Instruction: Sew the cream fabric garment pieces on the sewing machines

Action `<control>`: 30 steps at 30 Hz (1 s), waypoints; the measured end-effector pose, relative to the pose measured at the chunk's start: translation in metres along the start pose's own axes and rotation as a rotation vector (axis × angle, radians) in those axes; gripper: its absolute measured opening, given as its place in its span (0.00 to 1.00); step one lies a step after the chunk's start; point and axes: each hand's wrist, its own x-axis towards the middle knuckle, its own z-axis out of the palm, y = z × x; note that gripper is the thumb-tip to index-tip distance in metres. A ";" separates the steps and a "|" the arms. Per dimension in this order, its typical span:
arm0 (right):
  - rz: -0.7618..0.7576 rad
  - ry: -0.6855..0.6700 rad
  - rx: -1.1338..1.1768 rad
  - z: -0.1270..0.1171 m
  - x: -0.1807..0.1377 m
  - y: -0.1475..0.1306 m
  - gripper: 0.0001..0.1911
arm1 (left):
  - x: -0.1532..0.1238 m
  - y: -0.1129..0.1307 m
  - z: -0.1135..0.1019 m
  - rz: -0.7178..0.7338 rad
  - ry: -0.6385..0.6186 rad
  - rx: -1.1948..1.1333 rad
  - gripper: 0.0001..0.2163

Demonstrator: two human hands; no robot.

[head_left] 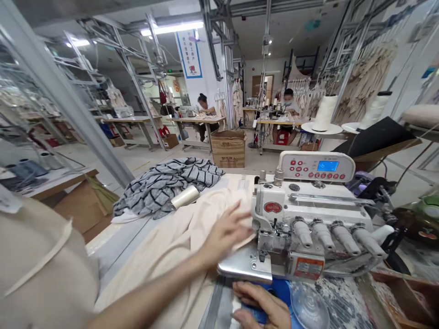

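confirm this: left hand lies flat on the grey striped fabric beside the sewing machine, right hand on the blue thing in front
Wrong fabric. The head view shows the left hand flat on the cream fabric beside the sewing machine; the grey striped fabric lies farther back. The right hand is on the blue thing in front.

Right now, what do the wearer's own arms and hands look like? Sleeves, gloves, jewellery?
The left hand and right hand are bare: no gloves, rings or watch visible. The left forearm shows no sleeve up to the frame edge. Left fingers are blurred.
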 end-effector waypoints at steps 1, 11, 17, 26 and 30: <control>-0.012 -0.054 -0.018 0.000 0.002 -0.001 0.22 | -0.031 0.003 0.002 0.078 0.002 0.077 0.14; 0.047 -0.161 0.067 -0.036 -0.005 -0.088 0.06 | -0.055 0.100 -0.031 0.391 -0.681 0.112 0.19; 0.289 0.141 0.325 -0.013 0.011 -0.104 0.10 | 0.014 0.193 -0.028 0.420 -0.294 0.030 0.04; 0.134 0.380 0.189 -0.044 0.005 -0.114 0.14 | 0.037 0.269 -0.079 0.614 0.203 0.173 0.23; 0.175 0.294 0.177 -0.054 0.022 -0.130 0.14 | 0.044 0.275 -0.088 0.629 0.270 0.225 0.32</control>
